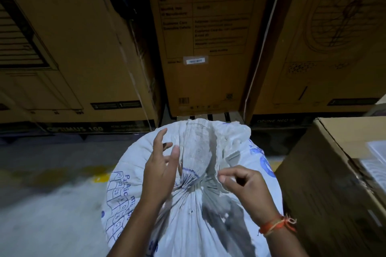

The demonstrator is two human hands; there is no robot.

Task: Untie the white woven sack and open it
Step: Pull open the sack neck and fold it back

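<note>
A full white woven sack (188, 215) with blue print stands on the floor right below me. Its cloth is gathered into a tight neck (191, 175) in the middle, and the loose top flap (200, 144) fans out away from me. My left hand (161, 171) hovers just left of the neck with its fingers spread and nothing in them. My right hand (242, 185), with an orange thread band at the wrist, pinches a fold of the sack cloth just right of the neck. I cannot make out a tie cord.
Tall brown cardboard boxes (204, 48) stand side by side close behind the sack. An open carton (334, 173) sits against the sack on the right. Grey concrete floor (52, 204) with a faded yellow line lies to the left.
</note>
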